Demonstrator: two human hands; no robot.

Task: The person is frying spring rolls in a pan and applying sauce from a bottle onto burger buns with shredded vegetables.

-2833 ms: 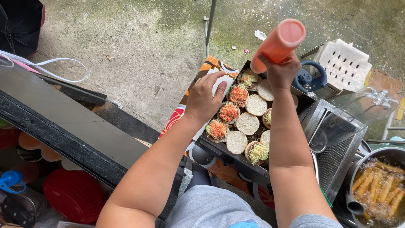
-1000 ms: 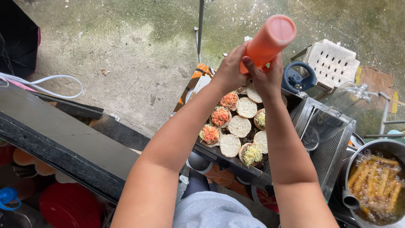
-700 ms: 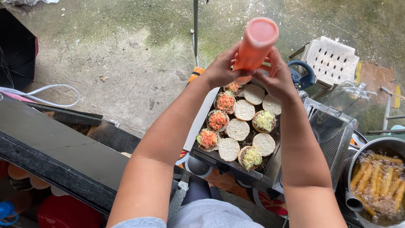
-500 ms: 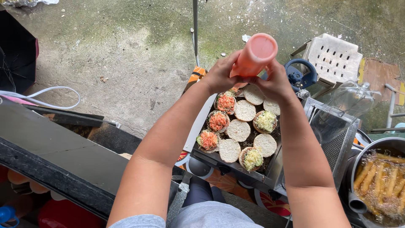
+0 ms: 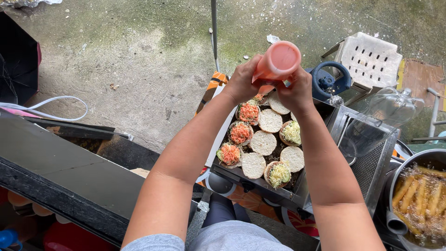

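1. Your left hand [image 5: 242,83] and right hand [image 5: 294,90] both clasp the inverted orange squeeze bottle [image 5: 277,62], upper centre of frame.
2. Below it: griddle tray [image 5: 297,195] of bun halves [image 5: 263,142]; concrete floor [image 5: 139,51] beyond.

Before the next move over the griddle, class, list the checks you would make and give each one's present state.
1. Both hands on the bottle: left hand and right hand wrap the orange squeeze bottle: ok.
2. Bottle inverted, base up: ok.
3. Nozzle tip visible: hidden behind the hands: cannot tell.
4. Sauce on every filled bun: left-row buns red-topped, right-side buns show only pale shreds: not ok.
5. Plain bun halves free of sauce: ok.
6. Fryer pot apart from the arms: ok.
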